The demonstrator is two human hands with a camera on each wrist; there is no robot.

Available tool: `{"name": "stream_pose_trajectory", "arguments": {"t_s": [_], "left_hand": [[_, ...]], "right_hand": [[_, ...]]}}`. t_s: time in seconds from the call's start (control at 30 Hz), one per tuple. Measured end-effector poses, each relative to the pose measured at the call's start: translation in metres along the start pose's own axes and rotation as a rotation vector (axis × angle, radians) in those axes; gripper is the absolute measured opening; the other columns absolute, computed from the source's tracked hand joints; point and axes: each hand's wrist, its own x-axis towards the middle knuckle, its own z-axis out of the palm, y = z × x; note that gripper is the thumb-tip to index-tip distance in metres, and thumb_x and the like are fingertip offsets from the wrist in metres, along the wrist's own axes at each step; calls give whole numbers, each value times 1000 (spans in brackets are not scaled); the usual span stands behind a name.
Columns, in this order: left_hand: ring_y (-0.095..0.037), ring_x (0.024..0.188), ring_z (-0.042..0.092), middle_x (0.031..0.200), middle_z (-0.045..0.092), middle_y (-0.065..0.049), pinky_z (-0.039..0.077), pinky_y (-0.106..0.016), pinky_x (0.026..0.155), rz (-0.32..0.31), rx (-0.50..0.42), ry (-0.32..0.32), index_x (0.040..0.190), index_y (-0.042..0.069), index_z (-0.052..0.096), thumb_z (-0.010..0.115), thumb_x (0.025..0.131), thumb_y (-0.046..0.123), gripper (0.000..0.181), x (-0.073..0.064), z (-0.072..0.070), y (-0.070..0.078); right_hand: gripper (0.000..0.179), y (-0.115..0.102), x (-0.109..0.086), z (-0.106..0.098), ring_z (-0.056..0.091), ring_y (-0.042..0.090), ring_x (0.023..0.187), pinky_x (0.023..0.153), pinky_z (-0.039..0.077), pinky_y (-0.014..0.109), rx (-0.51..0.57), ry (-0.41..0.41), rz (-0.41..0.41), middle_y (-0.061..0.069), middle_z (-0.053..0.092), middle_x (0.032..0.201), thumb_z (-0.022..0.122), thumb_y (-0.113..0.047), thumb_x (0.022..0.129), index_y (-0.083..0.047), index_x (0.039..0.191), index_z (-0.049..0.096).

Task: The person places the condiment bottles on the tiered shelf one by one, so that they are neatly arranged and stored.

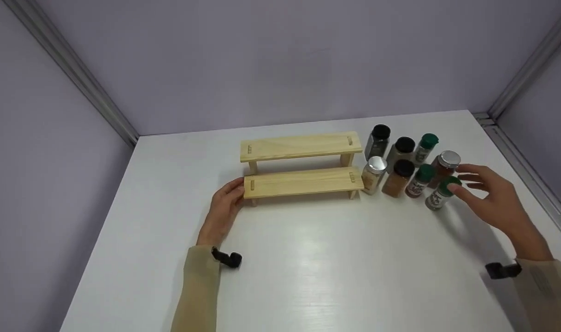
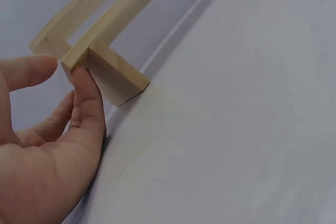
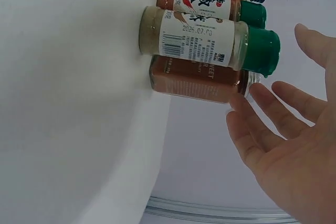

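A pale wooden two-step rack, with an upper board (image 1: pixel 298 146) and a lower board (image 1: pixel 303 182), stands on the white table. My left hand (image 1: pixel 222 207) is at the left end of the lower board; in the left wrist view a digit touches that board end (image 2: pixel 79 56), with the others loosely spread beside it. To the right, my right hand (image 1: pixel 492 198) reaches round the nearest green-capped spice jar (image 1: pixel 439 196), thumb overlapping its cap in the head view. In the right wrist view the fingers are spread beside that upright jar (image 3: pixel 197 38), with a gap to its cap.
Several spice jars stand grouped right of the rack: black-capped (image 1: pixel 402 177), green-capped (image 1: pixel 421 180) and silver-capped ones (image 1: pixel 374 175). One silver-capped jar (image 1: pixel 446 163) is close to my right fingers. A back wall (image 1: pixel 262 69) and side walls enclose the table.
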Motion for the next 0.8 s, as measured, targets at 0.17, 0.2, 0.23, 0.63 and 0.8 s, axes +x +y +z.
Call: {"name": "stream_pose_trajectory", "arguments": {"t_s": [0.17,0.2,0.23,0.63,0.8], "left_hand": [[-25,139,54,157,49,-19,53,-27,109,21,22,-51,157,-4,45,58,110,6,50,2,0,-1],[-25,139,54,157,49,-19,53,-27,110,23,17,-55,157,-4,45,58,110,6,50,3,0,-1],[-25,140,54,157,49,-19,53,-27,110,23,7,-57,157,-3,45,58,110,6,50,3,0,-2],[-24,136,57,154,51,-18,53,-29,111,14,-20,-78,156,-2,47,59,108,3,49,4,-1,-4],[-21,127,62,149,55,-16,57,-25,99,-10,17,-40,155,0,49,63,107,3,50,2,-2,1]], "right_hand": [[55,1,-3,7,54,-17,111,93,45,0,27,-9,105,12,63,140,81,-17,99,-6,148,60],[54,1,-4,8,54,-18,110,92,45,0,29,-6,122,9,63,138,81,-19,99,-6,147,60],[54,0,-5,9,54,-18,109,91,46,0,28,0,136,4,63,136,81,-20,99,-4,146,61],[54,-5,-9,10,54,-18,102,86,45,-3,23,23,229,-22,60,116,79,-33,100,1,140,64],[46,-20,-8,6,61,-16,104,87,49,0,79,46,156,-25,62,115,81,-17,98,1,138,67]]}}
